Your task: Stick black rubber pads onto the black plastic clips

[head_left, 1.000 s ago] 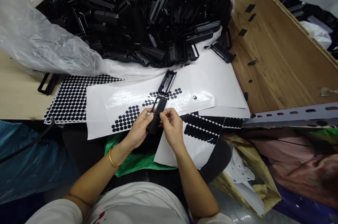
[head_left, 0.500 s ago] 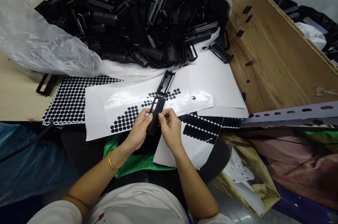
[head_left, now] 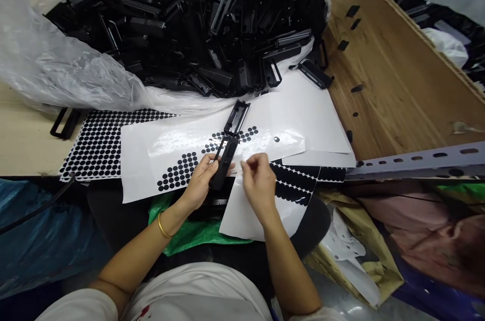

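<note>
A slim black plastic part (head_left: 226,159) with a textured face and an open loop along one side is held in my left hand (head_left: 200,179). The fingers wrap round its lower end. Just past its upper end, another black part (head_left: 237,117) lies on a white backing sheet (head_left: 138,179) bearing rows of round black stickers (head_left: 179,171). My right hand (head_left: 260,184) is apart from the held part, to its right. Thumb and forefinger are pinched together above another sheet (head_left: 246,215); anything between them is too small to make out.
A large heap of black parts (head_left: 212,23) lies in clear plastic wrap (head_left: 68,63) beyond the sheets. A full sheet of black dots (head_left: 102,144) is at left, near a loose part (head_left: 65,123). A wooden board (head_left: 394,63) bounds the right, with a perforated metal strip (head_left: 420,160).
My right hand has come off the black part and moved to the right, its fingers pinched. My left hand keeps its hold on the part, almost in the same place.
</note>
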A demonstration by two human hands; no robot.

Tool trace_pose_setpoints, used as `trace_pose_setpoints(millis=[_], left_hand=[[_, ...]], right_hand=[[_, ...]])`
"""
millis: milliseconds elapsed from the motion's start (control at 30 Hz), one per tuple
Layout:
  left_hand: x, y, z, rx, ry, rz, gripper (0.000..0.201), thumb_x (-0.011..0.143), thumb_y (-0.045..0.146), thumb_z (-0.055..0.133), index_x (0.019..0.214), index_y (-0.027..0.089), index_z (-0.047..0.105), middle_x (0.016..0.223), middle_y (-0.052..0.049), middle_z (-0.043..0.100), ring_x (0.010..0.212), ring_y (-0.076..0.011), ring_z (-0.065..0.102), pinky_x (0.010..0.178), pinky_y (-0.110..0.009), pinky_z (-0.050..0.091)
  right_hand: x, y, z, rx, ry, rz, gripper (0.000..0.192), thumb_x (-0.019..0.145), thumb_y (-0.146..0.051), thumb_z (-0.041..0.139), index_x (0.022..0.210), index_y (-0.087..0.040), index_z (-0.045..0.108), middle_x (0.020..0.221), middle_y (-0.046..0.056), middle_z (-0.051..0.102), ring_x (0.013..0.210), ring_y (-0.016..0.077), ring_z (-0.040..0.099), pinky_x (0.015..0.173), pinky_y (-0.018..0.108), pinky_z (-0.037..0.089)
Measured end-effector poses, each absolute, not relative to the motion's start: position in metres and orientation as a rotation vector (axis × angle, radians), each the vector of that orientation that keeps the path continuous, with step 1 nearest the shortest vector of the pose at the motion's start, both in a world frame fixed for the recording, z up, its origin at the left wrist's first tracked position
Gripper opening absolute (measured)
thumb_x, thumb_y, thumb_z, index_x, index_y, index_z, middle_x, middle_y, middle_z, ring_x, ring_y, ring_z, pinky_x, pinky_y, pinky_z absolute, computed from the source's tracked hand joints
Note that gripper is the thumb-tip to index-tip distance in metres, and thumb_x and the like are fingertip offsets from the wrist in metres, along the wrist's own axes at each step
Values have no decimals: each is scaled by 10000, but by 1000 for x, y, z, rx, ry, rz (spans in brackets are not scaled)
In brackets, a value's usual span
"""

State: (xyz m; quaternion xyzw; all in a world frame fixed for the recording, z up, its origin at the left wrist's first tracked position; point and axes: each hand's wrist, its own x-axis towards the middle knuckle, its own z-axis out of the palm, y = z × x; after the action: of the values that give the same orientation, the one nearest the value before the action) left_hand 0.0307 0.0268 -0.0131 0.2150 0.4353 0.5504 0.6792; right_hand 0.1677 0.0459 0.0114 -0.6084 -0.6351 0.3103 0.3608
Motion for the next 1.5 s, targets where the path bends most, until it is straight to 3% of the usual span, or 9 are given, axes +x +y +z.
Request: trace_pose_setpoints(millis=[200, 433, 600, 800, 1033, 1133, 1300, 1500], left_hand=[[31, 50, -20, 443, 976, 1285, 308, 742, 370, 697, 887, 185, 497, 973, -39, 690, 954, -175, 662, 887, -321, 483], [55, 51, -17, 617, 844, 1012, 353, 737, 469, 671, 866, 181, 512, 842, -39, 704, 775, -160, 657, 758, -293, 479], [67, 53, -22, 705, 870, 984, 354, 757, 489, 639, 861, 169, 527, 843, -50, 703, 780, -152, 631, 744, -275, 448], [64, 53, -19, 610, 852, 975, 331, 758, 447, 661, 874, 169, 524, 833, -47, 700, 797, -154, 654, 763, -280, 469], [50, 37, -12, 492, 804, 924, 356, 764, 490, 645, 803, 156, 528, 866, -61, 688, 775, -171, 683, 686, -278, 542], [42, 27, -10, 477, 787, 887, 312, 773, 431, 661, 856, 167, 517, 941, -60, 682, 836, -197, 691, 693, -306, 566], [31, 19, -7, 497, 781, 860, 394, 809, 380, 633, 1155, 239, 508, 1101, -86, 649, 894, -228, 688, 690, -323, 584], [27, 15, -5, 523, 825, 834, 435, 815, 391, 620, 1218, 267, 510, 1093, -88, 646, 923, -247, 681, 690, -331, 586]], right_hand=[[223, 24, 10, -1711, -1746, 591, 99, 838, -291, 512, 770, -219, 510, 733, 9, 541, 572, 131, 470, 554, 277, 394], [227, 12, -15, -1776, -1827, 429, 170, 846, -329, 520, 960, -209, 561, 872, 66, 557, 730, 189, 542, 564, 297, 428], [228, 18, -23, -1768, -1801, 433, 116, 859, -295, 482, 848, -214, 564, 803, 50, 544, 694, 181, 526, 569, 301, 412], [224, 19, 5, -1645, -1710, 807, 135, 819, -279, 528, 702, -211, 531, 705, 17, 536, 608, 141, 475, 579, 287, 402], [198, 31, 18, -1386, -1075, 1405, 270, 730, -421, 620, 683, -199, 475, 575, -54, 411, 465, 65, 316, 415, 207, 267], [189, 37, 17, -1355, -1005, 1457, 277, 702, -412, 643, 676, -196, 471, 566, -63, 395, 461, 57, 306, 407, 199, 250], [180, 40, 15, -1369, -1055, 1472, 252, 697, -399, 631, 665, -199, 480, 583, -58, 410, 467, 65, 315, 405, 207, 256], [177, 41, 9, -1412, -1131, 1439, 229, 700, -393, 617, 667, -203, 493, 579, -59, 405, 474, 74, 326, 422, 220, 267]])
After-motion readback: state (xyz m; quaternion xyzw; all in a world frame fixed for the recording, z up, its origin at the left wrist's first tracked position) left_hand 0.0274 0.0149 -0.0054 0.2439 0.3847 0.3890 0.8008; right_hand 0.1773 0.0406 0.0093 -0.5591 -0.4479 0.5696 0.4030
